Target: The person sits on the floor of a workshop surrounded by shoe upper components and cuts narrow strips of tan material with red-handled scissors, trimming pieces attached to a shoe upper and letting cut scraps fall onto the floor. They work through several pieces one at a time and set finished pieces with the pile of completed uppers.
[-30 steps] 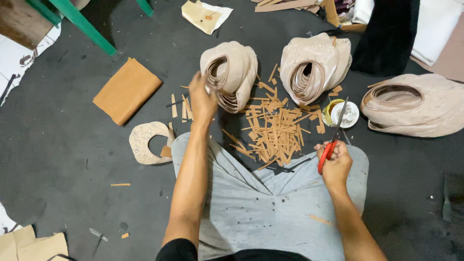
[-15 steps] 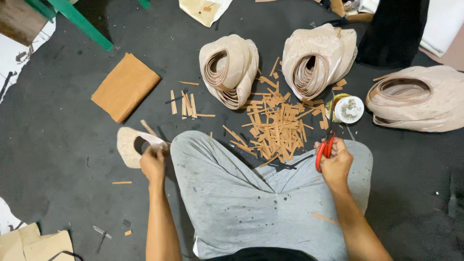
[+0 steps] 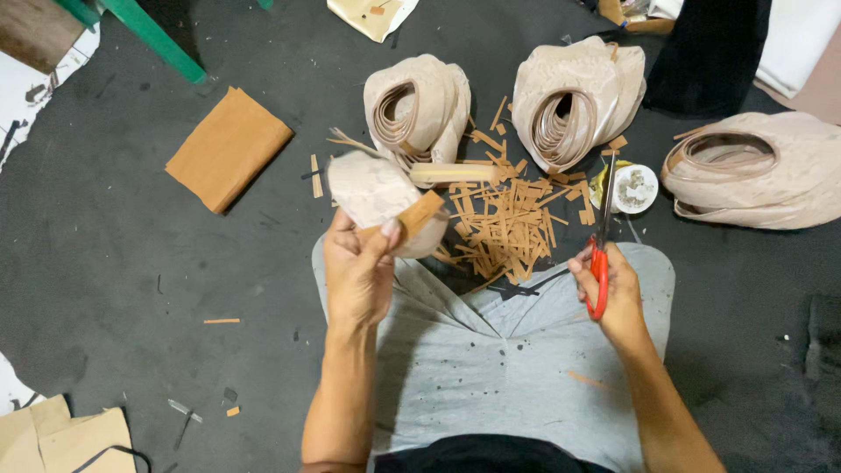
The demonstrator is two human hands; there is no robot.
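Dark floor (image 3: 131, 263) with brown scraps (image 3: 504, 223).
Left hand (image 3: 357, 271) fingers pinch a tan piece (image 3: 377, 193); right hand (image 3: 613, 293) fingers, maybe curled, grip red scissors (image 3: 601, 254).

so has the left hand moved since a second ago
Yes. The left hand was up at the left beige roll, dropped to the floor beside the knee, and is now raised over the lap, holding a beige cut piece below that roll.

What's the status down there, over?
Left hand grips a beige cut piece plus a tan strip. Right hand holds red-handled scissors, blades up. Strip pile on the floor between.
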